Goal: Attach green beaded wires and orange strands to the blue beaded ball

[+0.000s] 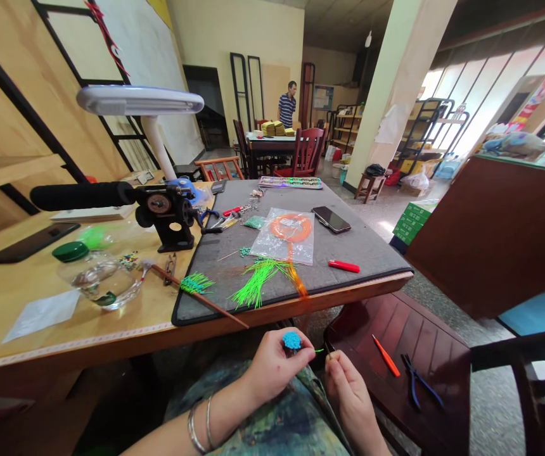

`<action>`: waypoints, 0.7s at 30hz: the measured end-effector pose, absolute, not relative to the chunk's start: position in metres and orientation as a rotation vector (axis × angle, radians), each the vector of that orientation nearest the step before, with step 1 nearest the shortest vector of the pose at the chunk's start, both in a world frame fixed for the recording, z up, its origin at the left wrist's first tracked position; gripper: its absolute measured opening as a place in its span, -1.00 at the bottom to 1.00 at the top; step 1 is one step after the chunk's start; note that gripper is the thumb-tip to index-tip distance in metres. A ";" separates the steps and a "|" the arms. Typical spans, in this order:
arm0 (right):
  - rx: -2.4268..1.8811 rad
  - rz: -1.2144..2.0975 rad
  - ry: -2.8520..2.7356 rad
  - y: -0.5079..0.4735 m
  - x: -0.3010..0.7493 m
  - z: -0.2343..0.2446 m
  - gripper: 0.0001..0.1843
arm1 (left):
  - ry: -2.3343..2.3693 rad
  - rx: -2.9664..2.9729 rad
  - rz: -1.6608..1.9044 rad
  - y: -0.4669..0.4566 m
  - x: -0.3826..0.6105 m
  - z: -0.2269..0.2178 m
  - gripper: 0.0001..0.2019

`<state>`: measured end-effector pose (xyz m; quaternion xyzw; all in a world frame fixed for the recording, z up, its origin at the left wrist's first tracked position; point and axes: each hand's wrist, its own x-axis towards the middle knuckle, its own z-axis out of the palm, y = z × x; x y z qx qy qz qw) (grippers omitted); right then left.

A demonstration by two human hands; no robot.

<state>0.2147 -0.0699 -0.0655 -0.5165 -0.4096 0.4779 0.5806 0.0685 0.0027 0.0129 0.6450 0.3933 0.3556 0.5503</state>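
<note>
Left hand (275, 367) was curled, thumb and finger pinched, holding a blue bead cluster (291, 341). Right hand (347, 383) was nearly closed, fingertips drawn together; whether they gripped anything could not be told. A short green strand (319, 350) stuck out from the left fingertips into the gap between the hands, nearer the left; long axis roughly sideways, free end toward the right. Cluster's rounded face pointed up, above the lap (272, 421). Beyond, a green bunch (259, 282) lay on the mat (370, 250).
</note>
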 end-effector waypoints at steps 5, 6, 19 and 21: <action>-1.748 0.509 -1.099 -0.069 0.265 -0.099 -0.59 | 0.968 1.520 0.865 0.002 0.069 0.013 -0.90; -1.913 0.388 -1.122 -0.069 0.281 -0.111 -0.58 | 0.967 1.516 0.873 0.002 0.069 0.013 -0.91; -2.400 -0.270 -1.454 -0.067 0.366 -0.204 -0.56 | 0.958 1.535 0.900 0.003 0.068 0.007 -0.82; -2.278 -0.294 -1.473 -0.059 0.360 -0.181 -0.53 | 0.967 1.535 0.905 0.004 0.068 0.007 -0.82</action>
